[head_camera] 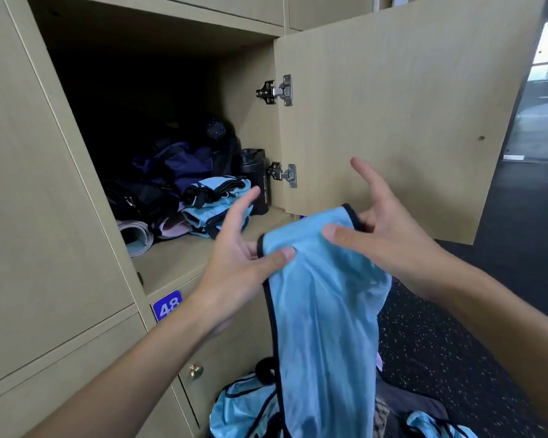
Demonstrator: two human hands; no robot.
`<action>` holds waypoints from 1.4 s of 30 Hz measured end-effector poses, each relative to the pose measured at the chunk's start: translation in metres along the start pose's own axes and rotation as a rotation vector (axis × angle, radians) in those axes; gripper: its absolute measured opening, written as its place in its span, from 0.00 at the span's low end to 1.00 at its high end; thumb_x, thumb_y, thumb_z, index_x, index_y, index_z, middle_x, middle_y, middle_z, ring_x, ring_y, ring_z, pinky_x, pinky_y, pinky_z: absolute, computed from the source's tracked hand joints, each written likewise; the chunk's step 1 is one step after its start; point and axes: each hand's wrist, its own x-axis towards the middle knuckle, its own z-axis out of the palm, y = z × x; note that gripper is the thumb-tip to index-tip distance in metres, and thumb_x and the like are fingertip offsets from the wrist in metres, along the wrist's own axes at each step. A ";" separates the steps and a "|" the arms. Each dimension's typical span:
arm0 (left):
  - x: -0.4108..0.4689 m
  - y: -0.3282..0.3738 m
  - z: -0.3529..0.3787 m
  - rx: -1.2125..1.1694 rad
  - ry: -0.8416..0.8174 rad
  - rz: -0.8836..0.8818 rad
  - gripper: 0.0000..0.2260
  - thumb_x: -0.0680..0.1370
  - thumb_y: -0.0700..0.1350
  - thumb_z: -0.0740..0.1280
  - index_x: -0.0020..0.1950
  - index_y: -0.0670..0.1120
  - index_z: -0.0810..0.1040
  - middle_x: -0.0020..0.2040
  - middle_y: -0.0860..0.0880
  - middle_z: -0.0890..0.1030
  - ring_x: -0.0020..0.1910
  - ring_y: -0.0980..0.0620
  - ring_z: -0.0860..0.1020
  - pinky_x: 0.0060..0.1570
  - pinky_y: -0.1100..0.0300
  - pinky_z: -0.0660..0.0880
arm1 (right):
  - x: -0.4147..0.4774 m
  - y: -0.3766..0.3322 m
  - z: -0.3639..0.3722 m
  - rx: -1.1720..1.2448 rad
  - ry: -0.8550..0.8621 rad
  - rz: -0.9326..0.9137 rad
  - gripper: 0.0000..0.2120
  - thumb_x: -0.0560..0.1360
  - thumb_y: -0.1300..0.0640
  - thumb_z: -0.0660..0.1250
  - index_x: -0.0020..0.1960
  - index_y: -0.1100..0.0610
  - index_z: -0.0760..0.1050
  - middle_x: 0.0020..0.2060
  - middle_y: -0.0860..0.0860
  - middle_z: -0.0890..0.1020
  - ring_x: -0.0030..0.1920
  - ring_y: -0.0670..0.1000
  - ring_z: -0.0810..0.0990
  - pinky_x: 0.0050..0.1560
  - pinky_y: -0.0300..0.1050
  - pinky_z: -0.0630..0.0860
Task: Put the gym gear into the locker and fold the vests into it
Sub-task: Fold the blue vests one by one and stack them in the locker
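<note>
**Blue vest held up in front of the open locker**

I hold a light blue vest (323,295) with dark trim by its top edge, just outside the locker (178,260) and a little below its shelf; the rest of the cloth hangs down toward the floor. My left hand (244,248) pinches the left corner, thumb pressed on the front of the fabric, the other fingers stretched out straight behind it. My right hand (383,222) pinches the right side of the same edge, thumb on the front, fingers spread behind and upward.

Inside the locker, near its front, lies a stack of folded blue vests (215,200). A black bottle (257,181) stands just beside them against the right wall. Dark clothing (178,162) is heaped behind and to the left, and a rolled mat (136,237) lies at the left front corner.

The locker door (393,105) stands swung open to the right on two metal hinges. A blue plate marked 48 (167,306) sits on the door below, which carries a brass knob (196,371). More blue vests (244,406) lie crumpled on the dark speckled floor (440,343) below my hands.
</note>
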 end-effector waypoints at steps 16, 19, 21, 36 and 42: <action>0.003 0.004 -0.008 -0.040 0.140 0.041 0.20 0.76 0.33 0.70 0.60 0.55 0.76 0.52 0.34 0.83 0.46 0.42 0.81 0.50 0.46 0.79 | -0.003 0.007 -0.008 -0.014 -0.105 0.163 0.44 0.74 0.66 0.72 0.75 0.35 0.52 0.46 0.57 0.87 0.48 0.59 0.85 0.56 0.52 0.80; 0.003 0.009 -0.009 -0.053 0.169 0.042 0.18 0.75 0.34 0.71 0.59 0.54 0.77 0.51 0.36 0.84 0.46 0.43 0.82 0.49 0.46 0.79 | 0.001 0.016 -0.007 0.149 0.062 0.175 0.43 0.73 0.67 0.72 0.75 0.38 0.55 0.48 0.59 0.86 0.48 0.55 0.86 0.53 0.48 0.81; 0.006 0.010 -0.009 -0.044 0.194 0.048 0.18 0.75 0.35 0.71 0.59 0.53 0.76 0.50 0.39 0.85 0.45 0.44 0.82 0.46 0.48 0.80 | -0.001 0.020 -0.004 0.213 0.043 0.212 0.43 0.72 0.69 0.72 0.74 0.37 0.56 0.50 0.58 0.86 0.50 0.57 0.85 0.54 0.50 0.80; 0.002 -0.003 0.007 0.134 0.114 -0.097 0.11 0.72 0.34 0.75 0.49 0.48 0.84 0.42 0.44 0.85 0.40 0.48 0.81 0.39 0.60 0.80 | -0.003 0.015 0.006 0.101 -0.032 0.071 0.41 0.74 0.68 0.72 0.74 0.38 0.57 0.49 0.53 0.86 0.47 0.53 0.85 0.51 0.46 0.81; 0.011 0.013 0.001 0.064 0.242 -0.037 0.09 0.72 0.35 0.75 0.45 0.49 0.85 0.47 0.37 0.85 0.42 0.45 0.82 0.47 0.52 0.80 | 0.004 0.023 -0.006 0.179 0.275 0.093 0.40 0.73 0.67 0.73 0.75 0.44 0.58 0.45 0.51 0.83 0.46 0.51 0.83 0.51 0.47 0.78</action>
